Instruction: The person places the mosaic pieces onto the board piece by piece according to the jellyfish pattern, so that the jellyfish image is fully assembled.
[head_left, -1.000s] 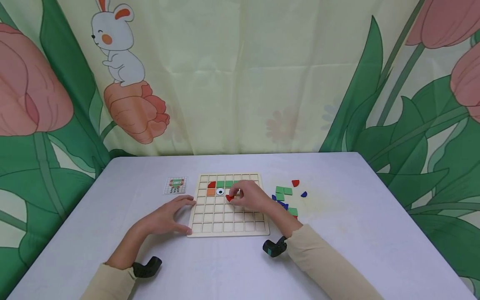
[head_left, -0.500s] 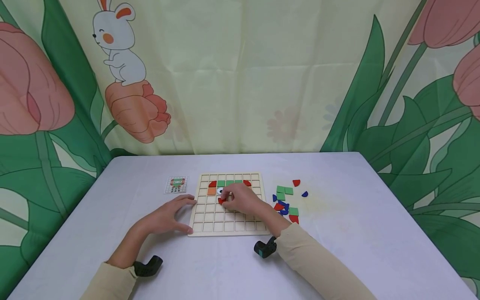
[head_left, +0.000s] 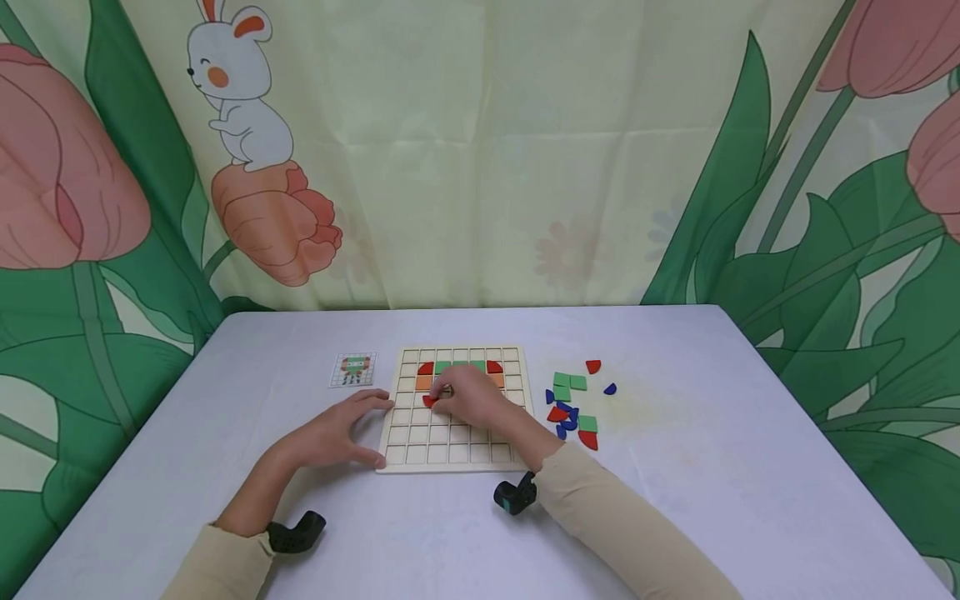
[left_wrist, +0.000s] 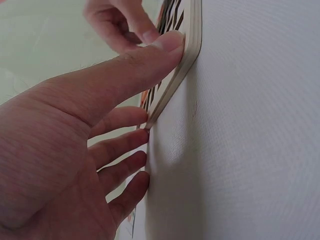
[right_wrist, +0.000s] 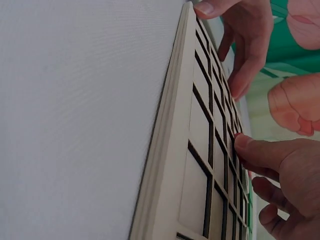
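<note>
A wooden grid board (head_left: 456, 468) lies on the table. My right hand (head_left: 474, 397) pinches a small red rounded tile (head_left: 428, 401) between thumb and fingertips, low over a left-hand cell below the orange tile (head_left: 423, 382). That hand covers part of the tile and the middle cells. Along the top of the filled cells, green squares (head_left: 442, 367) run between a red tile (head_left: 426, 367) and another at the right. My left hand (head_left: 330, 433) rests on the board's left side. Its thumb (left_wrist: 170, 42) touches the near corner, and the spread fingers touch the edge.
A picture card (head_left: 352, 369) showing a robot-like figure on a grid lies left of the board. To the right are loose tiles: green squares (head_left: 561, 379), several blue pieces (head_left: 610, 388) and red rounded ones (head_left: 588, 439). A printed curtain hangs behind the table.
My right hand has moved left across the board with the red tile, exposing the red and orange tiles at the right. The left hand stays in place.
</note>
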